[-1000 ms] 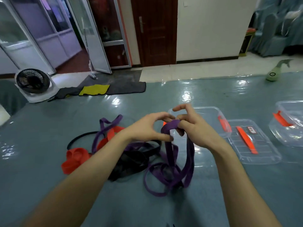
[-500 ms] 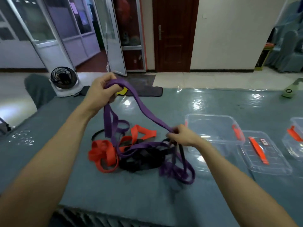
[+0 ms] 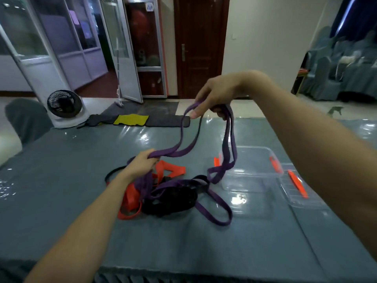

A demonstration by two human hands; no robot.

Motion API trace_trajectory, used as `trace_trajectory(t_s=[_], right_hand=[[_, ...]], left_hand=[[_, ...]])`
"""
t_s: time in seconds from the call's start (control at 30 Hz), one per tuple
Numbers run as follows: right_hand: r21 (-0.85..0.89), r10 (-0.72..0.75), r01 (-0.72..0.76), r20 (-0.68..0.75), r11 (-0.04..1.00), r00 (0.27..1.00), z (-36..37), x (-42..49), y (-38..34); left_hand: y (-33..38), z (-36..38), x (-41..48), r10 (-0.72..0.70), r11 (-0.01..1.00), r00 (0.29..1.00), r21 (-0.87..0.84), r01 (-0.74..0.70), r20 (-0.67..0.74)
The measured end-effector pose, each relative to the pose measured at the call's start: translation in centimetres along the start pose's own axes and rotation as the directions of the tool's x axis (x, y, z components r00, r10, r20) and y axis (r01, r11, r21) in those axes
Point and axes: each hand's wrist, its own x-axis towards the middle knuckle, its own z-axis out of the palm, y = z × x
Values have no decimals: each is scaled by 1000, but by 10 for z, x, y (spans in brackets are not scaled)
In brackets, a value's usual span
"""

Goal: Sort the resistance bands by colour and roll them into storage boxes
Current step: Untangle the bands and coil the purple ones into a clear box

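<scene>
A long purple band (image 3: pixel 229 148) hangs from my right hand (image 3: pixel 216 97), which grips it high above the table. One strand runs down to my left hand (image 3: pixel 140 163), which grips it just above the pile. The rest of the purple band trails in a loop on the table. The pile holds orange bands (image 3: pixel 130 199) and black bands (image 3: pixel 171 199), tangled together. A clear storage box (image 3: pixel 253 170) with orange clips stands open just right of the pile, behind the hanging strands.
A clear lid (image 3: pixel 299 186) with an orange clip lies right of the box. The table has a glossy grey-blue cover (image 3: pixel 81 172). A small fan (image 3: pixel 64 105) and floor mats sit beyond the far edge; draped chairs stand at the far right.
My right hand rose from table height to high above the box with the purple band. My left hand dropped from high on the left down to the pile.
</scene>
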Motion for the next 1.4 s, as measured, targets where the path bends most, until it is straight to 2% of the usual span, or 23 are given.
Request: trace_trajectory(t_s=[0.07, 0.2, 0.27, 0.33, 0.37, 0.43, 0.53, 0.6, 0.7, 0.83, 0.93, 1.03, 1.13, 1.2, 1.27, 1.33, 1.4], right_hand=[[12, 43, -44, 52, 999, 998, 8, -4, 9], [177, 72, -96, 137, 980, 988, 19, -15, 39], [142, 168, -207, 247, 968, 954, 19, -24, 49], [41, 265, -295, 338, 955, 903, 18, -33, 53], [45, 272, -306, 346, 951, 898, 19, -37, 55], [142, 203, -252, 290, 957, 935, 18, -44, 63], [261, 100, -141, 163, 955, 981, 12, -57, 81], [285, 106, -141, 133, 948, 985, 7, -68, 93], [129, 206, -202, -15, 971, 979, -5, -81, 115], [-250, 266, -306, -179, 919, 947, -22, -98, 150], [-311, 240, -298, -212, 902, 947, -26, -114, 177], [-201, 151, -192, -203, 961, 968, -19, -124, 204], [-28, 88, -95, -194, 995, 977, -8, -132, 233], [146, 89, -67, -143, 987, 986, 0, -138, 256], [292, 83, -43, -127, 956, 988, 7, -145, 276], [390, 90, -15, -173, 921, 981, 6, -151, 297], [468, 119, 10, -246, 884, 962, 0, -157, 319]], left_hand=[[11, 13, 7, 29, 1000, 1000, -6, -29, 5], [21, 26, 21, 67, 998, 998, -15, -67, 7], [20, 34, 30, 47, 998, 999, -35, -47, 18], [21, 47, 38, -17, 989, 999, -148, 24, 45], [25, 55, 42, -49, 976, 997, -207, 61, 61], [36, 71, 51, -71, 971, 992, -221, 94, 108], [54, 102, 59, -14, 997, 972, -70, 31, 234], [68, 125, 59, 27, 999, 942, 32, -40, 335], [94, 166, 55, 56, 986, 890, 115, -120, 452], [115, 224, 57, 99, 975, 825, 110, -191, 556], [125, 267, 54, 103, 988, 815, 34, -149, 570], [150, 329, 48, 104, 994, 790, -49, -93, 604], [177, 388, 36, 140, 954, 800, -295, 48, 583], [191, 421, 30, 128, 943, 790, -321, 91, 599], [205, 446, 21, 129, 926, 745, -348, 146, 654], [218, 461, 16, 96, 807, 736, -484, 337, 671], [223, 472, 14, 178, 691, 724, -608, 390, 667]])
